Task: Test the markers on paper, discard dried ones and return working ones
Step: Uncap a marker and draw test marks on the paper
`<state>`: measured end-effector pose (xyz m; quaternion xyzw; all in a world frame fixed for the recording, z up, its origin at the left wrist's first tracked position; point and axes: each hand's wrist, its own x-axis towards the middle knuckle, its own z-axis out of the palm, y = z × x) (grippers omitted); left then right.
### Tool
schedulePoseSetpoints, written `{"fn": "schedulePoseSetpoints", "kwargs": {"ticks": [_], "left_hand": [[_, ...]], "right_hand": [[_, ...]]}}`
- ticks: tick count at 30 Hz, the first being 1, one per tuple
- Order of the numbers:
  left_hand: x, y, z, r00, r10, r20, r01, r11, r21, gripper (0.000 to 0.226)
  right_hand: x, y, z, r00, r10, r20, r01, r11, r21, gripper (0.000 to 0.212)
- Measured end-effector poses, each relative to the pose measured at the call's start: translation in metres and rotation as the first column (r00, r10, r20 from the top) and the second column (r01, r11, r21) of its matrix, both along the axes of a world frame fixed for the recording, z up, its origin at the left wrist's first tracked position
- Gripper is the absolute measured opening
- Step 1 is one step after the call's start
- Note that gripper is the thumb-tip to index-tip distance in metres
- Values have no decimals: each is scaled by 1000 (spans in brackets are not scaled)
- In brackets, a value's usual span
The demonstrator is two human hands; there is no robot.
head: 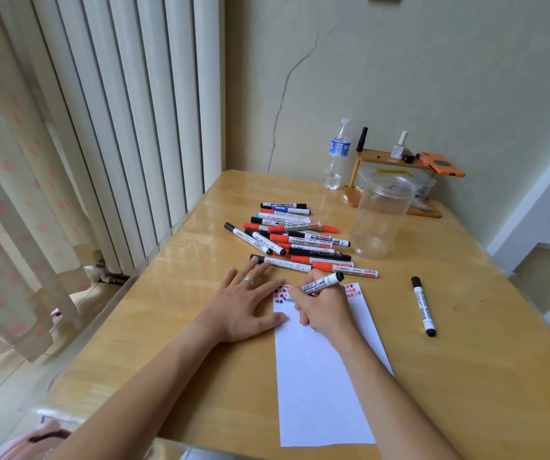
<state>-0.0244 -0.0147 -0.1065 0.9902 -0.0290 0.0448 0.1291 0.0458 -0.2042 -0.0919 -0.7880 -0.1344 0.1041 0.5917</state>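
Wooden table (174, 327) at center: my left hand (245, 307) lies flat pinning the paper (320, 393), my right hand (321, 308) grips a marker (325, 283) mid-scribble; loosening that flat palm could let the sheet skid.

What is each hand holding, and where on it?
The right hand grips a marker around its lower barrel, near the tip. The left hand holds nothing; it presses flat on the paper.

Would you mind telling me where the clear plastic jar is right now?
In the head view, the clear plastic jar stands upright on the table, right of the marker pile and in front of the small wooden shelf.
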Motion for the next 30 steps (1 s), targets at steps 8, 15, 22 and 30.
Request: {"fn": "schedulePoseSetpoints", "kwargs": {"ticks": [8,15,22,30], "left_hand": [[-2,0,0,999,-15,33,16,1000,-23,78],[-2,2,0,968,59,243,15,957,-291,55],[3,7,-6,922,264,283,-203,952,-227,37],[-2,4,4,899,251,360,-134,938,-318,13]], "right_hand": [[1,-1,2,1000,11,-2,-11,1000,19,21],[2,-3,0,999,45,3,-45,999,26,23],[1,-5,7,988,106,114,-117,989,91,17],[-3,-8,12,984,123,128,-142,977,159,18]]}}
